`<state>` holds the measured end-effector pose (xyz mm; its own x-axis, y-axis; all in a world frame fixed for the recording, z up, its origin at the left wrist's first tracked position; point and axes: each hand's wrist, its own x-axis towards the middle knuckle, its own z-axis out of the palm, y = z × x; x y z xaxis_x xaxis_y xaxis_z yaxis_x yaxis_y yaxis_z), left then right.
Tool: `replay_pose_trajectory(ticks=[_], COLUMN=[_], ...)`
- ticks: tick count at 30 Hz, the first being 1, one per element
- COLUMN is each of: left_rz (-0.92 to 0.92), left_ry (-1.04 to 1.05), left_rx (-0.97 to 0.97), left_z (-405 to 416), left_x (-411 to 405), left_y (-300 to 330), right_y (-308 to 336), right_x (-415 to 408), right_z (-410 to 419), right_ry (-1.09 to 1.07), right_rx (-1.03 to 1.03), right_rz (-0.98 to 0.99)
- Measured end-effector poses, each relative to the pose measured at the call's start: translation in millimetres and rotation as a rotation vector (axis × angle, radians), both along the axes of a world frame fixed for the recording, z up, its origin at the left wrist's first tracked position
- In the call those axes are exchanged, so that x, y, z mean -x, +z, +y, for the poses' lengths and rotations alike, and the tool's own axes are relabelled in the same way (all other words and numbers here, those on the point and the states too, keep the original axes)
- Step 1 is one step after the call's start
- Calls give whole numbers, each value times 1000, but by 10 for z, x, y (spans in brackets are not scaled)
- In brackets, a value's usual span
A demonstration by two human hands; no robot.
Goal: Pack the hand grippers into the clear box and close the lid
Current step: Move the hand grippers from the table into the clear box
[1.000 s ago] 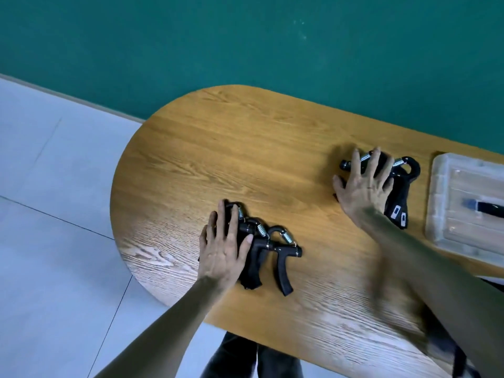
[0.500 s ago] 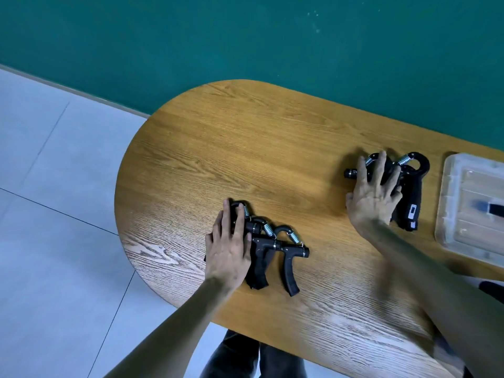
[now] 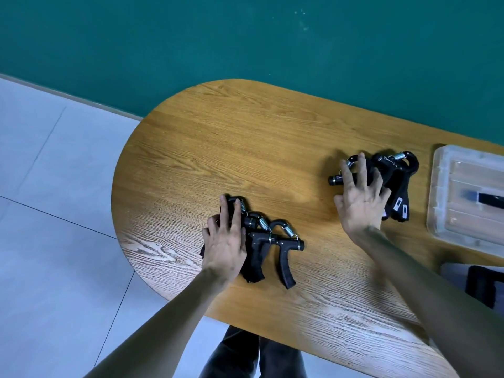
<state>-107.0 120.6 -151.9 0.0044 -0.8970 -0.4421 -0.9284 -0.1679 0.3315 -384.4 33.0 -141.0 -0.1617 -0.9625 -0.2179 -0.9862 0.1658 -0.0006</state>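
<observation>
A wooden table (image 3: 245,148) with a rounded end fills the centre and lower right of the frame, set against a teal wall (image 3: 245,36) along the top, with pale floor tiles (image 3: 49,214) at left. The left hand (image 3: 225,241), fingers straight, rests flat on one cluster of black hand grippers (image 3: 272,241) at lower centre, while the right hand (image 3: 360,197), fingers spread, rests on a second cluster (image 3: 395,184) at centre right. The clear box (image 3: 441,197) sits at the right edge of the frame, just beside the second cluster, with a dark object (image 3: 488,199) visible through it; whether its lid is on cannot be told.
</observation>
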Motion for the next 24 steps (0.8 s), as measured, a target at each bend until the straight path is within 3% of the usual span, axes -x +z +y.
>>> replay_pose_trajectory(ticks=[16, 24], left_rz=[72, -28], left_ry=[14, 139], left_rx=[24, 158], left_z=[51, 14], left_x=[-1, 355], left_y=[121, 325], right_y=[143, 473], right_x=[73, 246], right_z=[553, 798], right_ry=[99, 93], right_rx=[39, 81], right_rz=[9, -59])
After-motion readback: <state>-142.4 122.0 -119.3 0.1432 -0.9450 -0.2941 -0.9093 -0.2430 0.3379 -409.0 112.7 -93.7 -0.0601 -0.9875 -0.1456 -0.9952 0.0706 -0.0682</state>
